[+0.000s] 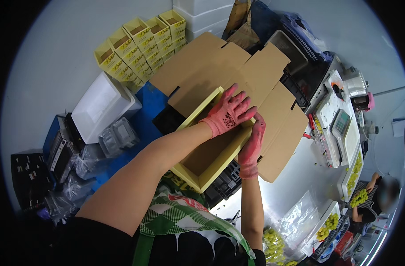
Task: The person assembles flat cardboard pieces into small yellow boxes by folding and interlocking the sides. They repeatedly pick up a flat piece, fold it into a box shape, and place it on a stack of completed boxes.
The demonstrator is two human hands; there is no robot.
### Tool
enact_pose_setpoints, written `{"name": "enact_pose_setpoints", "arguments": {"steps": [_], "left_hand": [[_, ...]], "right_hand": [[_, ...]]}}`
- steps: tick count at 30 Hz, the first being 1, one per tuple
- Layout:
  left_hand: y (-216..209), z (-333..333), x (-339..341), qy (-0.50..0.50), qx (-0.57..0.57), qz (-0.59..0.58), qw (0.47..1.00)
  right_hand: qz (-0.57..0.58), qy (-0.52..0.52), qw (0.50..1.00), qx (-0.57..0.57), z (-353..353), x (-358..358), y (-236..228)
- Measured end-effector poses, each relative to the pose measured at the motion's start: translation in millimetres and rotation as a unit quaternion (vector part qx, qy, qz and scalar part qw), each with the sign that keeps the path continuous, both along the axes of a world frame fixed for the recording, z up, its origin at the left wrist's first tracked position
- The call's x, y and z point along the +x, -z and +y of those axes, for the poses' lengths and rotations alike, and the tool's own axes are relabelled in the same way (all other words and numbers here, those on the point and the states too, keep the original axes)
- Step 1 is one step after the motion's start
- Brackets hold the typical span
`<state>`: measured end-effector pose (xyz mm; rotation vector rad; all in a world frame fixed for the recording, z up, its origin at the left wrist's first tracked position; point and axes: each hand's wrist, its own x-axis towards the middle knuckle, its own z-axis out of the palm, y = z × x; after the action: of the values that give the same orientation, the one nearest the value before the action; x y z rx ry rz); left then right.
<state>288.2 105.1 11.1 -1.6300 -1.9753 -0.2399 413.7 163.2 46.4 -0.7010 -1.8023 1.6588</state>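
Yellow box (221, 163), position?

– In front of the green checked apron (171, 213), open side up; far end overlaps the flattened brown cardboard (202, 66) in view.

– Left hand (225, 116)?

– Pink-gloved, mostly open, fingers spread and slightly bent across the box's far end. Nothing seen in its grasp.

– Right hand (252, 148)?

– Pink-gloved, against the outside of the right wall, fingers together, bent near the far corner. Cannot tell if it grips.
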Motion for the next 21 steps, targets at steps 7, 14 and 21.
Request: {"name": "enact_pose_setpoints", "arguments": {"steps": [7,14,21], "left_hand": [[1,-2,-2,0.009,-0.057,-0.015,0.998],[12,-2,2,0.015,-0.004,-0.038,0.999],[-33,-5,10,-0.060,-0.162,-0.063,0.983]], "right_hand": [[0.055,-0.004,0.995,-0.078,-9,-5,2],[0.054,0.038,0.995,-0.076,-15,-8,9],[0.073,-0.004,0.990,-0.118,-7,-16,6]]}}
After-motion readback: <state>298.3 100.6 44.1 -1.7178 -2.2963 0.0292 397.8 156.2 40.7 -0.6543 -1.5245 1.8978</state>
